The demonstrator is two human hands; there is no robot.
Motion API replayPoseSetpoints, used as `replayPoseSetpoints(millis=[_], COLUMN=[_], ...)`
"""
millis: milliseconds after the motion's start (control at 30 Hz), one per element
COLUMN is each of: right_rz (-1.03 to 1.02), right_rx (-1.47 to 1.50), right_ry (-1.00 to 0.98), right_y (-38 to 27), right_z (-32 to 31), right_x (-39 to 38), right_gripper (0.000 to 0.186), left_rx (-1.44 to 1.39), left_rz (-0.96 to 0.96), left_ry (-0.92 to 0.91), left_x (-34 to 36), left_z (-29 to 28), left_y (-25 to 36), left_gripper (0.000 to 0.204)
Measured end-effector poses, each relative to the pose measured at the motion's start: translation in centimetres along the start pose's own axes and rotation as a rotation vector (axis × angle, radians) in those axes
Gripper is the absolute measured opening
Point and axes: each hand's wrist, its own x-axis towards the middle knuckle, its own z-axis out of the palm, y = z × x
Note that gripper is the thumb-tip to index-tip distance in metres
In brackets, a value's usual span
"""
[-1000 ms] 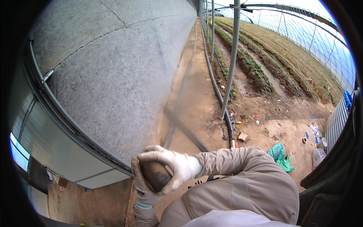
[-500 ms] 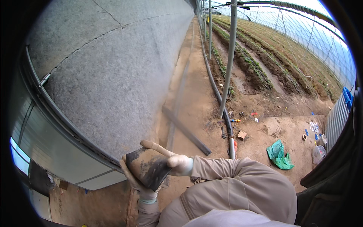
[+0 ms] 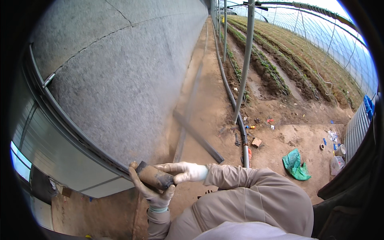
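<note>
Between my gloved hands is a short black piece with brown dirt on it [image 3: 154,176], curved like a tube; whether it is a rolled sheet or a pipe section I cannot tell. My left hand [image 3: 151,194] cradles it from the left and below, thumb and fingers along its sides. From the right, my right hand [image 3: 186,172] reaches over and presses its fingers on the upper side and near end. Both gloves are whitish and soiled.
A grey fabric-covered wall [image 3: 120,88] rises on the left above a metal rail. A dark flat bar [image 3: 200,138] lies on the dirt path. A grey post [image 3: 245,64] and black hose [image 3: 231,94] border crop rows. Right are a green plastic bag [image 3: 296,165] and a brown block [image 3: 256,142].
The black piece has gone from a wide, open curve to a narrower tube shape. My right hand's fingers have come down onto it, where the index finger stuck out before.
</note>
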Motion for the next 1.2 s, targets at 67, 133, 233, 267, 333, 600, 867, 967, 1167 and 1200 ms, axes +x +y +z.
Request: replayPoseSetpoints(millis=[67,133,233,267,333,600,867,967,1167,1200], right_rz=[-0.110,-0.130,-0.002,0.016,0.039,-0.050,0.059,0.101,0.201,0.274], right_rx=[-0.573,-0.876,-0.981,-0.989,-1.006,-0.628,0.564,0.643,0.580,0.553], right_ry=[0.006,0.012,0.021,0.023,0.031,0.316,0.492,0.538,0.528,0.557], right_y=[-1.7,-3.4,-5.4,-5.8,-6.0,-0.3,2.1,2.5,2.2,2.0], right_z=[-0.2,0.3,1.4,1.8,2.3,3.4,2.1,2.3,2.1,1.9], right_x=[0.5,1.0,1.1,1.1,0.9,0.3,0.1,0.1,0.4,0.4], right_gripper=[0.098,0.099,0.108,0.108,0.108,0.092,0.056,0.055,0.048,0.046], left_rx=[-0.012,-0.020,-0.031,0.001,0.076,0.036,0.423,0.382,0.398,0.400], left_rz=[-0.062,-0.056,-0.083,-0.078,-0.064,-0.181,-0.110,-0.181,-0.155,-0.155], left_ry=[-0.043,-0.062,-0.137,-0.172,-0.212,-0.222,-0.247,-0.221,-0.171,-0.166], left_x=[0.2,0.2,0.1,0.0,-0.2,-1.4,-4.5,-5.7,-6.9,-7.0], left_z=[-0.4,-0.5,-0.8,-0.9,-1.1,-0.5,-0.2,-0.2,-0.5,-0.5], left_y=[-0.6,-0.9,-0.8,-0.6,-0.2,-1.5,-3.6,-3.8,-4.2,-4.3], left_gripper=[0.122,0.119,0.118,0.117,0.116,0.127,0.133,0.136,0.134,0.133])
